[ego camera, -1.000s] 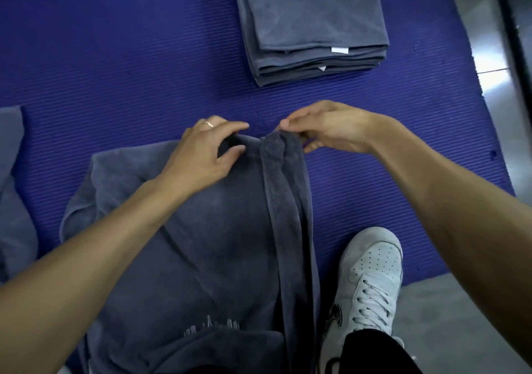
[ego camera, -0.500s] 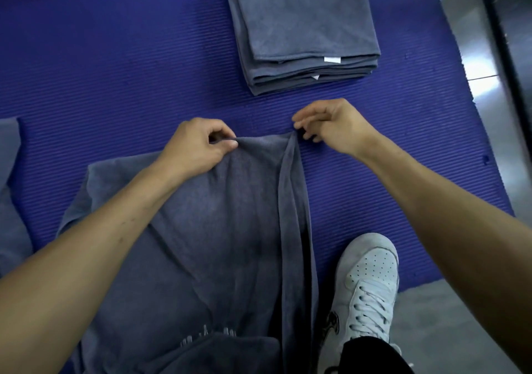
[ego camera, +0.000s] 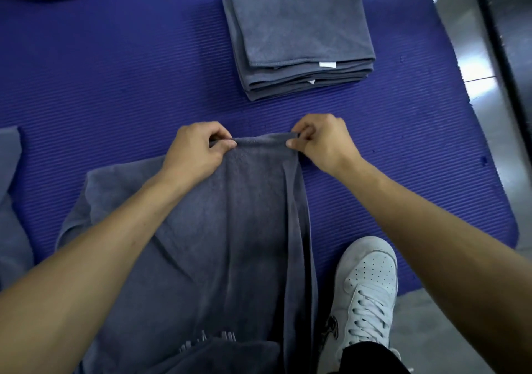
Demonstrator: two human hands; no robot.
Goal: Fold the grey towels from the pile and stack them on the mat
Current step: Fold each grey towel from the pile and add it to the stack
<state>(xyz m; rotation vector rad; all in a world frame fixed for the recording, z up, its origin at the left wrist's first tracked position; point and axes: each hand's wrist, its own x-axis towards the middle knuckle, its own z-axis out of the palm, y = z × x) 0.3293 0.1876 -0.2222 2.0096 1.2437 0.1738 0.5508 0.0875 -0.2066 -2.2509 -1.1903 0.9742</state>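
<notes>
Both hands pinch the far edge of a grey towel.

The left hand [ego camera: 195,150] and right hand [ego camera: 322,140] each grip a far corner of the towel [ego camera: 230,230], which trails near over the mat [ego camera: 115,71]; the folded stack [ego camera: 296,31] lies beyond. An uneven pull could skew the fold, and the bunched right edge may crease.
</notes>
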